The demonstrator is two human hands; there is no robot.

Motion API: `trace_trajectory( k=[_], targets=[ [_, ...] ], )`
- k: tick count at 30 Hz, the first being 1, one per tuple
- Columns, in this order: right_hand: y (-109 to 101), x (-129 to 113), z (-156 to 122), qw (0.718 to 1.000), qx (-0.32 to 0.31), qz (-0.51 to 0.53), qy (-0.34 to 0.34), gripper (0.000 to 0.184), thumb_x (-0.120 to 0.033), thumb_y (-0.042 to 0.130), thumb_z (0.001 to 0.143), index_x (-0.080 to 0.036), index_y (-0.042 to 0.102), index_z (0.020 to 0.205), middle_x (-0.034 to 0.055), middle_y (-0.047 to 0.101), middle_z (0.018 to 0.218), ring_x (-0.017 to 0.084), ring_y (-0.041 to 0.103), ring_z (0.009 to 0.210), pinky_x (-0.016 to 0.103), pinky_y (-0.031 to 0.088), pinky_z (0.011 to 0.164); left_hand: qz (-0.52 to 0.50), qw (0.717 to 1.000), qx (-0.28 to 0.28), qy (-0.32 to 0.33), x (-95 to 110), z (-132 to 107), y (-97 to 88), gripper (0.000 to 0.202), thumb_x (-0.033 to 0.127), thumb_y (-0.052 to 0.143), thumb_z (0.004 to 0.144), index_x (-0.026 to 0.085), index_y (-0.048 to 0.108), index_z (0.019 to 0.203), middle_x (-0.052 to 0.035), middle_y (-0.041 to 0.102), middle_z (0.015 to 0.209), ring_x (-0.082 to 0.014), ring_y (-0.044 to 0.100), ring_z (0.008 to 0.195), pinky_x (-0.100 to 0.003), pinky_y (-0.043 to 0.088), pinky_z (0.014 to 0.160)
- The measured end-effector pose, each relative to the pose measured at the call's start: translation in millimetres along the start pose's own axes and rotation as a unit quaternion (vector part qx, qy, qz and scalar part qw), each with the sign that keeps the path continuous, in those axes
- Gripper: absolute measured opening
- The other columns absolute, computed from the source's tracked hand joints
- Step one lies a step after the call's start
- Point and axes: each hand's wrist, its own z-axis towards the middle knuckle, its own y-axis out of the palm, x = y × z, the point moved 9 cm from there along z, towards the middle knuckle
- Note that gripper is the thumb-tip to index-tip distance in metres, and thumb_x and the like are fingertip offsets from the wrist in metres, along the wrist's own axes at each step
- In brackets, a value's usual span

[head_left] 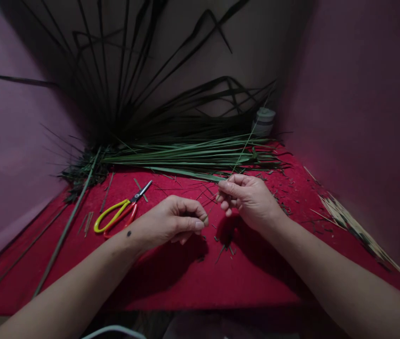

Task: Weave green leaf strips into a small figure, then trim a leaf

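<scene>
My right hand [247,197] pinches a thin green leaf strip [245,143] between thumb and fingers; the strip runs up and to the right over the leaf pile. My left hand [172,221] is curled a little to the left, thumb pressed to fingertips, seemingly on the strip's lower end, which is too thin to make out. Both hands hover over a red cloth [186,273]. Yellow-and-red-handled scissors [120,212] lie on the cloth just left of my left hand.
A pile of long green leaves [193,155] lies across the back of the cloth, with dark leaves fanning up the wall. A white jar [264,121] stands at the back right. Pale stripped ribs [355,228] lie at the right edge. Small cuttings dot the cloth.
</scene>
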Motion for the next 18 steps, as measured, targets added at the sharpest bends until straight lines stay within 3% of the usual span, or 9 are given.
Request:
trace_trajectory(
  k=[10, 18],
  targets=[
    [11, 2, -3, 0.999, -0.04, -0.033, -0.01, 0.024, -0.031, 0.074, 0.065, -0.014, 0.058, 0.064, 0.0019, 0.065, 0.059, 0.01, 0.058, 0.045, 0.02, 0.048, 0.041, 0.029, 0.998, 0.05, -0.018, -17, -11, -10.9, 0.011, 0.024, 0.06, 0.074, 0.014, 0.059, 0.073, 0.007, 0.047, 0.047, -0.0042, 0.039, 0.039, -0.015, 0.029, 0.039],
    [21, 2, -7, 0.995, -0.077, -0.059, -0.035, 0.023, -0.028, 0.076, 0.061, -0.014, 0.061, 0.07, 0.0003, 0.064, 0.06, 0.01, 0.056, 0.047, 0.024, 0.048, 0.046, 0.085, 0.991, 0.1, -0.025, -23, -15, -17.6, 0.009, 0.022, 0.056, 0.071, 0.014, 0.059, 0.07, 0.0061, 0.048, 0.052, -0.0052, 0.039, 0.041, -0.017, 0.03, 0.041]
  ],
)
